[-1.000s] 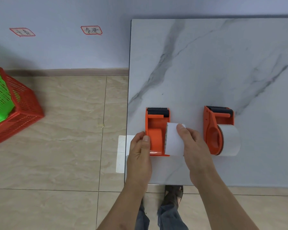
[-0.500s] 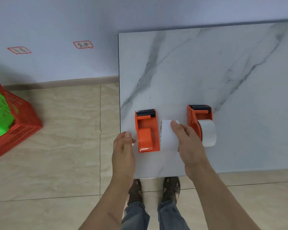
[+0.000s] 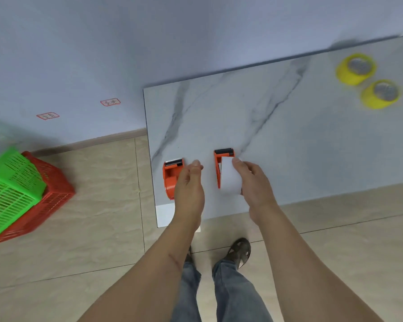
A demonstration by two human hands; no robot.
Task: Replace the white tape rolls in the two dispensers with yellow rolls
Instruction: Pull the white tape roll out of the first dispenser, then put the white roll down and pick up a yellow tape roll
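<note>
Two orange tape dispensers lie near the front left corner of the marble table [image 3: 289,140]. The left dispenser [image 3: 171,180] has no roll in it. My left hand [image 3: 189,189] hovers over its right side with loosely curled fingers and holds nothing. My right hand [image 3: 254,182] grips a white tape roll [image 3: 229,181] directly in front of the right dispenser [image 3: 220,159]. That roll and hand hide most of the right dispenser, so I cannot tell what sits in it. Two yellow tape rolls, one [image 3: 356,68] behind the other [image 3: 380,94], lie flat at the far right of the table.
A green basket [image 3: 9,182] sits stacked in a red basket [image 3: 54,194] on the tiled floor to the left. The table's front edge runs just below my wrists. My feet [image 3: 240,252] stand below it. A wall with two small red-framed labels is behind.
The white roll has come fully away from the left dispenser and moved right in my right hand. My left hand let go of that dispenser. The view swung, bringing the yellow rolls into sight.
</note>
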